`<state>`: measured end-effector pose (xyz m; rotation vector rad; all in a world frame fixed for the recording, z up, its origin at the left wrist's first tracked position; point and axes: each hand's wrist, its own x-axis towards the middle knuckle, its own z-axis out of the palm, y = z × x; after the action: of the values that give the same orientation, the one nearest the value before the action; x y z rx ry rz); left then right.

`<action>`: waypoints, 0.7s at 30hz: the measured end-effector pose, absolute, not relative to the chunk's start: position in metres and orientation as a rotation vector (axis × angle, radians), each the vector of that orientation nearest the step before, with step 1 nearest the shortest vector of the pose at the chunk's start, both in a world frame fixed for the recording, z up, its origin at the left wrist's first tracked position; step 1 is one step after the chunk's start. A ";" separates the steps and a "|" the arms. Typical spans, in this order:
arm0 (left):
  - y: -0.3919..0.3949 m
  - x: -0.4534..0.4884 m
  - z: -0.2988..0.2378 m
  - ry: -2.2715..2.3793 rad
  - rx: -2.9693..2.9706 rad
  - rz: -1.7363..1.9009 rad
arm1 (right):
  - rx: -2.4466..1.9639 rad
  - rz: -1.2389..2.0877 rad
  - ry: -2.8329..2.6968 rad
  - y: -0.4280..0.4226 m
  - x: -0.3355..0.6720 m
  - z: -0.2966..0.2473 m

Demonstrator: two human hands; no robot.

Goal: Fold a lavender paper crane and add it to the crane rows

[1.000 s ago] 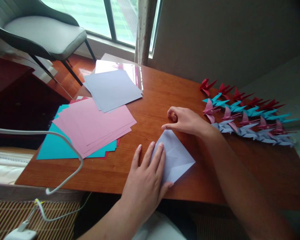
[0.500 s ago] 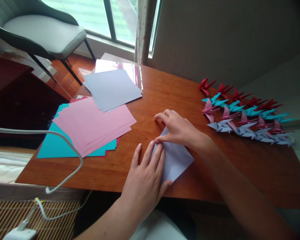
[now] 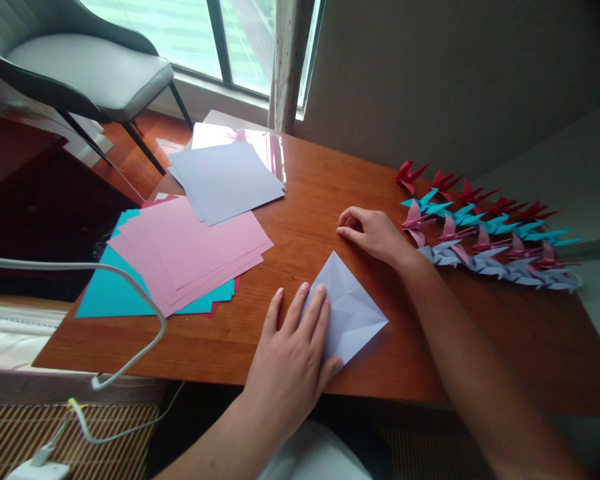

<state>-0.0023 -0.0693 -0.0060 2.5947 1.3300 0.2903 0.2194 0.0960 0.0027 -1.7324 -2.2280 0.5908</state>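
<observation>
A pale lavender sheet of origami paper (image 3: 354, 313), folded into a diamond with crease lines across it, lies on the wooden table near its front edge. My left hand (image 3: 293, 347) rests flat over the left side of this paper, fingers stretched out and a little apart, covering that corner. Above and to the right of the paper, my right hand (image 3: 373, 233) is off it, its fingers curled in and the thumb close to the index finger. Nothing shows between those fingertips.
Rows of folded cranes in red (image 3: 467, 190), turquoise (image 3: 465, 215), pink (image 3: 450, 230) and lavender (image 3: 485, 260) stand at the right. Pink sheets (image 3: 200, 250), turquoise sheets (image 3: 113, 290) and lavender sheets (image 3: 230, 180) overlap at the left. A white cable (image 3: 145, 293) hangs past the table's left side.
My right hand has lifted off the paper and moved up and to the right, uncovering the paper's top corner. My left hand has stayed in place on the paper.
</observation>
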 end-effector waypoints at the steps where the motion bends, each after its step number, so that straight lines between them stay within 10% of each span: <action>1: -0.069 -0.003 -0.005 1.331 2.586 0.302 | -1.721 0.546 -2.187 0.092 0.218 -0.001; 21: -0.022 -0.027 0.005 1.423 1.700 0.888 | -1.420 0.883 -1.844 -0.014 0.210 0.006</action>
<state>-0.0271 -0.0219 0.0048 1.6996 1.4227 0.8883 0.2100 -0.0144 0.0057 -1.4203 -1.8443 0.8832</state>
